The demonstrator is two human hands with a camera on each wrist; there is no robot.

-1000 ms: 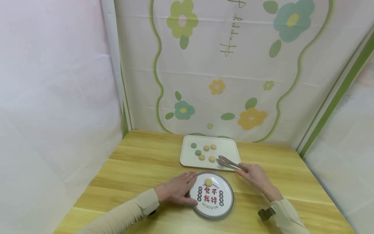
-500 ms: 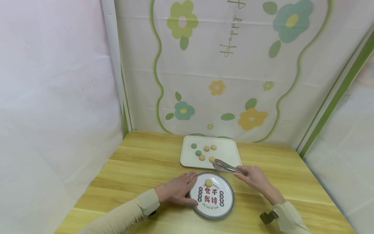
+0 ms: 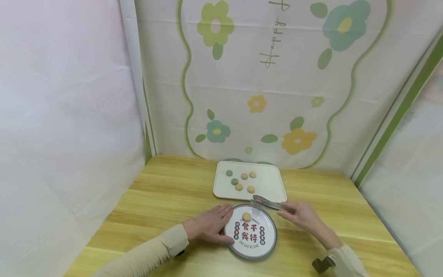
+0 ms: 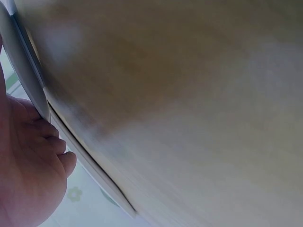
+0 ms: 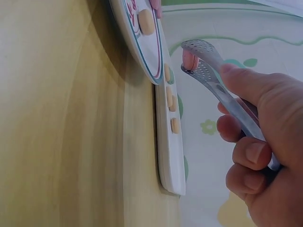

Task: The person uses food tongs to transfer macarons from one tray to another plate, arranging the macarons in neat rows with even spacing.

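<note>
The right hand (image 3: 304, 218) grips tongs (image 3: 273, 205) pinching a pink macaron (image 5: 190, 60), upper centre of the right wrist view; the left hand (image 3: 212, 225), fingers extended, rests against the plate (image 3: 256, 252), lower centre of the head view; light squeeze, low release should prevent crumbling.

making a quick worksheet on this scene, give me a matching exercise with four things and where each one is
1 tongs
2 pink cookie
3 tray
4 left hand

a touching the plate
b between the ends of the tongs
c in the right hand
d beyond the plate, bearing green and beige cookies

Right pairs: 1-c, 2-b, 3-d, 4-a
</note>
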